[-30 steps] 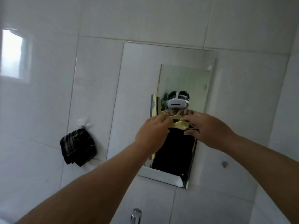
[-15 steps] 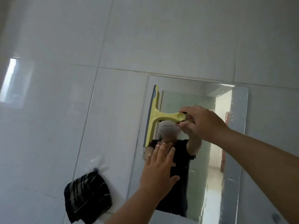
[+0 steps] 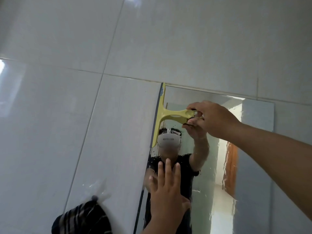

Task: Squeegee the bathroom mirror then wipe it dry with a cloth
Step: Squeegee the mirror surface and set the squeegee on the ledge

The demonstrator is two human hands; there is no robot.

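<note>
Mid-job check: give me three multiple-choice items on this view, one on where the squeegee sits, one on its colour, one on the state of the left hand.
1. Where is the squeegee blade on the mirror?
A. along the upper left edge
B. along the bottom edge
C. at the right edge

2. What colour is the squeegee?
A. red
B. yellow
C. black

3. What is the left hand doing?
A. gripping the striped cloth
B. holding the squeegee
C. open, fingers spread, holding nothing

Answers:
1 A: the blade runs down from the mirror's top left corner.
2 B: frame and handle are pale yellow, held by the right hand.
3 C: its fingers are extended before the lower mirror; the cloth hangs on the wall untouched.
</note>
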